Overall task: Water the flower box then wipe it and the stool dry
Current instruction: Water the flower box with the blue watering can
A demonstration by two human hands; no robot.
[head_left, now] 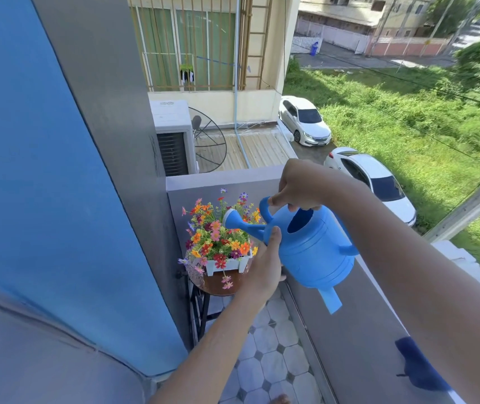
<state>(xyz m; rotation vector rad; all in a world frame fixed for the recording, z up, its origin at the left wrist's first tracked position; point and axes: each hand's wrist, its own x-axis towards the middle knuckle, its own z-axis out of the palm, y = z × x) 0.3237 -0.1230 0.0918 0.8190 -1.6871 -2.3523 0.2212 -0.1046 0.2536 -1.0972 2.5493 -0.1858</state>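
Note:
A blue plastic watering can (311, 246) is tilted with its rose spout over the flowers. My right hand (300, 185) grips the can's top handle. My left hand (265, 263) presses against the can's front below the spout, thumb up. A white flower box (227, 264) full of orange, red and purple flowers (218, 228) stands on a round brown wooden stool (218, 284) with dark legs, in the balcony corner. A dark blue cloth (416, 365) hangs over the balcony wall at the lower right, partly behind my right arm.
A grey balcony wall (358, 330) runs along the right, with a drop to parked cars and grass beyond. A blue and grey house wall (58, 199) closes the left. The floor (270, 363) has pale octagonal tiles.

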